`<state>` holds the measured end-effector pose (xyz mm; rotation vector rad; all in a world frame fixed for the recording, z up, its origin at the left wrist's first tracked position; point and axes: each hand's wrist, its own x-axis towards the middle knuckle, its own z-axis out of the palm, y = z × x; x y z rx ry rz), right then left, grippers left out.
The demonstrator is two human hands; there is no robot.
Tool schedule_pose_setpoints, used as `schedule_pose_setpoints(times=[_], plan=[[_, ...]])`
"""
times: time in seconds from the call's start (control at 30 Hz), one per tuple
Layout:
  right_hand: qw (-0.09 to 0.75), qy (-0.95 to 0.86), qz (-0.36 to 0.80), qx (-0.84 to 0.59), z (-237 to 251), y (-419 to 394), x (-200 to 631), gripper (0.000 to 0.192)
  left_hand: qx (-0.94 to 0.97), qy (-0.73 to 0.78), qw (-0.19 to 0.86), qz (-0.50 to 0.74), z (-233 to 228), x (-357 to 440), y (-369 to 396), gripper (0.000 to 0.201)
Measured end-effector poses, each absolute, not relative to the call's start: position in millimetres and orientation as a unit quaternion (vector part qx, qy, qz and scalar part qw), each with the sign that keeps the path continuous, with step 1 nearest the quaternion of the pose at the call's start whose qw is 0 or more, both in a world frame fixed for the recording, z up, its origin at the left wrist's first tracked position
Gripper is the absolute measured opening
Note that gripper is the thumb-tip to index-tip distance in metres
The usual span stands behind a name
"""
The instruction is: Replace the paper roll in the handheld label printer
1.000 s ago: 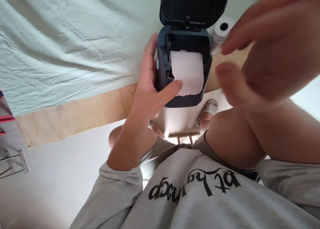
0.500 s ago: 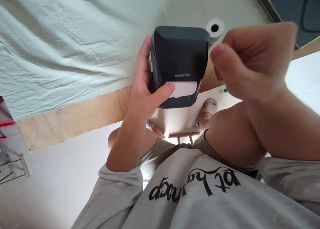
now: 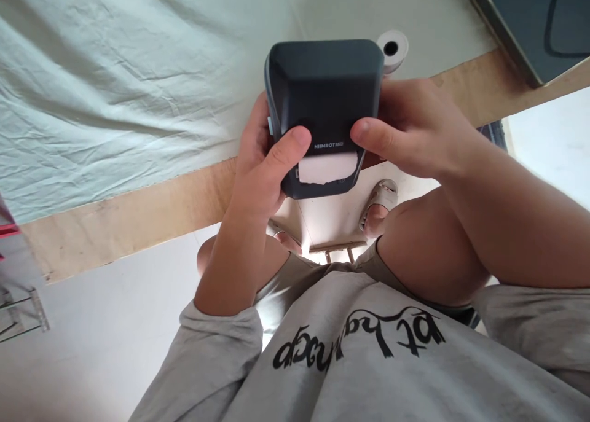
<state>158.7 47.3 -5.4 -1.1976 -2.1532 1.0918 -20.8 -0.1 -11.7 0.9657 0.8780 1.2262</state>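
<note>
A dark label printer marked NIIMBOT is held up over the table's front edge, between both hands. From its slot hangs a white paper strip with a ragged lower edge. My left hand grips the printer's left side, its thumb lying on the front just left of the lettering. My right hand closes on the opposite side, thumb pressed to the front near the lower right corner. The fingers of both hands are mostly hidden behind the printer.
Beyond the printer's right upper corner stands a white paper roll with a black core. A pale green cloth covers most of the table, leaving a bare wooden edge. A dark framed panel lies at the far right.
My right hand, closed and off to the right of the printer before, now holds its right side. My left thumb has slid up off the paper strip onto the printer's front.
</note>
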Motion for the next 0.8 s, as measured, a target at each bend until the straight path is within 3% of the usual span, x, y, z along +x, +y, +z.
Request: schedule_pose_setpoints(times=[0.1,0.2,0.3,0.63,0.8], plan=[[0.187,-0.766,0.434,-0.436,-4.8,48.7,158.0,0.061,0.426,0.374,0.623,0.539,-10.5,-20.1,-0.6,0.028],[0.174,-0.775,0.402,-0.456,-1.0,49.2,156.1,0.058,0.417,0.378,0.623,0.544,-12.1,-19.3,-0.3,0.028],[0.183,-0.781,0.363,-0.475,1.9,49.1,153.6,0.057,0.415,0.383,0.625,0.539,-16.5,-19.1,1.4,0.032],[0.204,-0.768,0.390,-0.464,-1.7,46.2,154.4,0.058,0.400,0.341,0.642,0.558,-17.5,-15.6,4.0,0.042],[0.181,-0.771,0.376,-0.481,-2.2,45.4,153.0,0.064,0.343,0.342,0.646,0.591,-20.2,-14.2,7.4,0.039]])
